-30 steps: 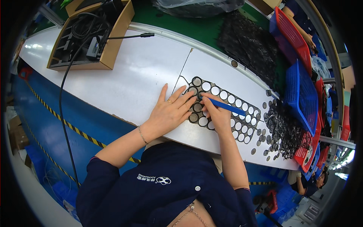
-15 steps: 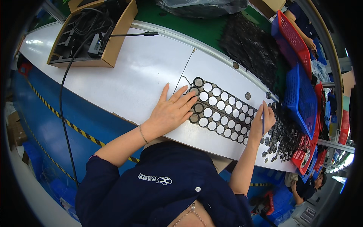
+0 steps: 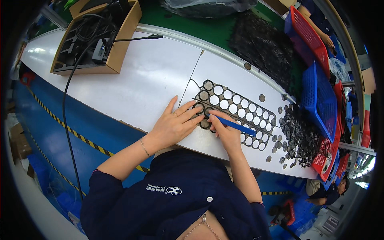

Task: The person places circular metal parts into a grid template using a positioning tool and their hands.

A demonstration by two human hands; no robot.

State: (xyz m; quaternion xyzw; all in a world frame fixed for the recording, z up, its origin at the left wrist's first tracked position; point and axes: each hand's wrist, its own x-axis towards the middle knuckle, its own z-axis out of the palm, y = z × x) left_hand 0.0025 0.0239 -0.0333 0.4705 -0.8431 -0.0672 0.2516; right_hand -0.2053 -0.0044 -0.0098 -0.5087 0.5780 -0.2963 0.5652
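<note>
On the white table lies a dark, flat sheet (image 3: 231, 115) with rows of black rings. White round discs (image 3: 224, 104) fill most of the rings, while those at the left end show dark centres. My left hand (image 3: 171, 127) rests with fingers apart on that left end, partly covering a few rings. Right beside its fingertips, my right hand (image 3: 229, 138) grips a slim blue pen-shaped tool (image 3: 240, 127). The tool's tip is at the rings near the left end; its exact kind is hard to make out. Both hands hide some of the lower rings.
A cardboard box (image 3: 124, 48) with cables stands at the far left. Loose dark discs and black scraps (image 3: 298, 134) are heaped at the right, beside a blue basket (image 3: 318, 104) and red baskets (image 3: 308, 36). Black plastic (image 3: 260, 44) lies behind the table edge.
My right hand has moved left with the blue tool, from the sheet's right end to its left end. My left hand has shifted slightly down and left, uncovering upper rings.
</note>
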